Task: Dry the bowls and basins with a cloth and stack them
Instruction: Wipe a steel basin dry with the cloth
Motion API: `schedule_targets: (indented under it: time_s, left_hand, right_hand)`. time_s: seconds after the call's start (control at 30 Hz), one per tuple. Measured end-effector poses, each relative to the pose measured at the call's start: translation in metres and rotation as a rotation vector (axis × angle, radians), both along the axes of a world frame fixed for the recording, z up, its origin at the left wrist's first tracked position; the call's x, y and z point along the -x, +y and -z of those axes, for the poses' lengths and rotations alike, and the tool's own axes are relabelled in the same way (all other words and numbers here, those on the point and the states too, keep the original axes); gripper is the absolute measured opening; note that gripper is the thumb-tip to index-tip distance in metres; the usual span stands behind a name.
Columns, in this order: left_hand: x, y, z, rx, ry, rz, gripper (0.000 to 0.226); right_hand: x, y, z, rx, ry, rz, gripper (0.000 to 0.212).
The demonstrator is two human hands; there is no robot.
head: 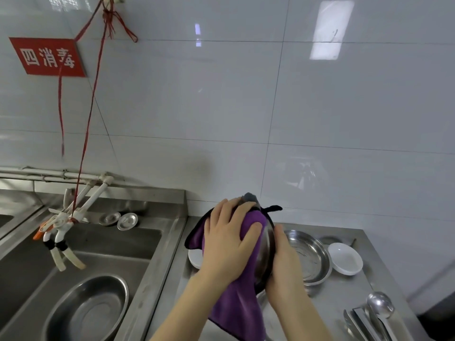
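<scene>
Steel basin (91, 308) waits in the sink (157, 244) at far left, not yet picked up, so by my reckoning I am only partway through the job. Two small steel dishes (127, 221) sit on the sink's back ledge. Past the sink's edge a white plate (195, 260) lies on the desk (344, 291), partly under the cloth.

The step in hand is drying. My left hand (227, 239) is spread flat, fingers splayed, pressing the purple cloth (236, 308) against the outside of a steel bowl (266, 257) that I hold on edge above the desk. The cloth's loose end hangs down below my wrist.

My right hand (283, 262) grips the bowl from its other side, thumb along the rim; my fingers there are hidden behind it. Both forearms reach forward and meet at the bowl.

Just right of it a wider steel basin (310, 257) rests on the desk, a likely place to stack. Beside that sits a white dish (346, 258), and nearer me a ladle (380, 303) among other utensils.

Next I judge the bowl needs turning so the cloth reaches the inside, then setting down into the basin.
</scene>
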State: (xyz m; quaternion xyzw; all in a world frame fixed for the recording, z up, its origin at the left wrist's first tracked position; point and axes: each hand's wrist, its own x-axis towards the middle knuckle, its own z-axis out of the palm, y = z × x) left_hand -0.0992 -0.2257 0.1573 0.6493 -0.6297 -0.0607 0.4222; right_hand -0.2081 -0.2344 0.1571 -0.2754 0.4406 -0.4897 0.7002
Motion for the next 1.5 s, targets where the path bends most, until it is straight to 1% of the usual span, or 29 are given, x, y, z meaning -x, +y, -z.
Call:
schedule_targets:
  time_s: [0.1, 0.13, 0.17, 0.23, 0.33, 0.4, 0.47, 0.53, 0.6, 0.67, 0.7, 0.73, 0.77, 0.8, 0.87, 0.9, 0.93, 0.97, 1.0, 1.03, 1.07, 1.1, 1.13, 1.17, 1.23, 1.33, 1.37, 1.43, 1.5]
  left_hand:
    - [0.014, 0.013, 0.017, 0.097, -0.222, 0.049, 0.045]
    - [0.018, 0.015, 0.022, 0.104, -0.281, 0.051, 0.046]
    - [0.020, 0.016, 0.025, 0.101, -0.298, 0.042, 0.046]
    - [0.018, 0.013, 0.024, 0.077, -0.247, 0.026, 0.045]
    - [0.009, 0.006, 0.011, -0.018, -0.150, 0.034, 0.045]
    - [-0.003, -0.004, 0.000, -0.072, 0.019, 0.047, 0.044]
    - [-0.019, -0.012, -0.008, -0.097, 0.215, 0.057, 0.037]
    - [-0.030, -0.012, -0.009, -0.102, 0.331, 0.067, 0.034]
    - [-0.033, -0.002, -0.006, -0.049, 0.336, 0.057, 0.042]
    - [-0.027, 0.012, 0.000, 0.018, 0.368, 0.029, 0.055]
    - [-0.021, 0.019, 0.005, 0.045, 0.397, 0.003, 0.060]
    - [-0.015, 0.027, 0.011, 0.069, 0.424, -0.028, 0.062]
    - [-0.008, 0.034, 0.016, 0.093, 0.435, -0.059, 0.061]
    - [-0.003, 0.040, 0.022, 0.120, 0.421, -0.084, 0.060]
    - [-0.001, 0.050, 0.032, 0.170, 0.347, -0.133, 0.058]
    - [-0.003, 0.053, 0.036, 0.184, 0.298, -0.164, 0.058]
    - [-0.008, 0.054, 0.040, 0.193, 0.229, -0.199, 0.056]
    - [-0.013, 0.054, 0.043, 0.193, 0.136, -0.226, 0.052]
    - [-0.018, 0.054, 0.045, 0.183, 0.031, -0.238, 0.049]
    - [-0.023, 0.054, 0.046, 0.167, -0.073, -0.234, 0.049]
    - [-0.027, 0.054, 0.047, 0.148, -0.160, -0.228, 0.049]
    - [-0.033, 0.054, 0.048, 0.134, -0.214, -0.221, 0.050]
    - [-0.038, 0.054, 0.047, 0.126, -0.224, -0.219, 0.053]
    - [-0.044, 0.054, 0.048, 0.121, -0.196, -0.221, 0.056]
    - [-0.054, 0.054, 0.046, 0.108, -0.061, -0.228, 0.060]
    - [-0.066, 0.054, 0.039, 0.063, 0.277, -0.203, 0.054]
    - [-0.072, 0.053, 0.038, 0.047, 0.356, -0.204, 0.050]
    - [-0.086, 0.051, 0.036, 0.015, 0.414, -0.207, 0.040]
    - [-0.101, 0.050, 0.037, 0.000, 0.434, -0.196, 0.029]
  right_hand:
    - [-0.001, -0.006, -0.004, 0.016, -0.083, 0.027, 0.036]
    - [0.000, -0.009, -0.004, 0.017, -0.092, 0.037, 0.036]
    - [0.000, -0.009, -0.006, 0.011, -0.097, 0.039, 0.038]
    - [0.001, -0.008, -0.007, -0.005, -0.075, 0.040, 0.040]
    - [0.001, -0.005, -0.004, -0.006, -0.026, 0.027, 0.041]
    - [0.006, -0.002, -0.005, -0.011, 0.006, 0.029, 0.042]
    - [0.013, 0.002, -0.012, -0.011, 0.008, 0.031, 0.042]
    - [0.022, 0.000, -0.018, 0.020, 0.005, 0.026, 0.042]
    - [0.026, -0.002, -0.017, 0.030, 0.019, 0.041, 0.039]
    - [0.027, -0.009, -0.006, 0.107, 0.181, 0.040, 0.034]
    - [0.022, -0.012, -0.004, 0.126, 0.214, 0.044, 0.045]
    - [0.017, -0.016, 0.001, 0.125, 0.212, 0.065, 0.062]
    - [0.010, -0.017, 0.003, 0.121, 0.201, 0.024, 0.082]
    - [0.003, -0.017, 0.006, 0.122, 0.257, -0.019, 0.099]
    - [-0.009, -0.022, 0.027, 0.154, 0.273, -0.041, 0.128]
    - [-0.016, -0.020, 0.025, 0.157, 0.201, -0.069, 0.131]
    - [-0.026, -0.008, 0.011, 0.124, 0.090, -0.060, 0.115]
    - [-0.033, -0.002, 0.005, 0.049, -0.052, -0.032, 0.089]
    - [-0.040, 0.000, 0.006, -0.050, -0.162, -0.035, 0.069]
    - [-0.047, 0.003, 0.008, -0.068, -0.218, -0.051, 0.059]
    - [-0.053, 0.007, 0.009, -0.070, -0.222, -0.053, 0.054]
    - [-0.057, 0.010, 0.011, -0.058, -0.204, -0.040, 0.052]
    - [-0.060, 0.011, 0.012, -0.037, -0.176, -0.041, 0.051]
    - [-0.063, 0.014, 0.009, -0.019, -0.138, -0.063, 0.047]
    - [-0.067, 0.018, 0.005, 0.025, -0.046, -0.145, 0.042]
    - [-0.078, 0.029, 0.008, 0.106, 0.150, -0.232, 0.044]
    - [-0.081, 0.033, 0.011, 0.122, 0.220, -0.234, 0.042]
    - [-0.087, 0.040, 0.015, 0.157, 0.314, -0.254, 0.039]
    - [-0.088, 0.043, 0.020, 0.242, 0.364, -0.301, 0.034]
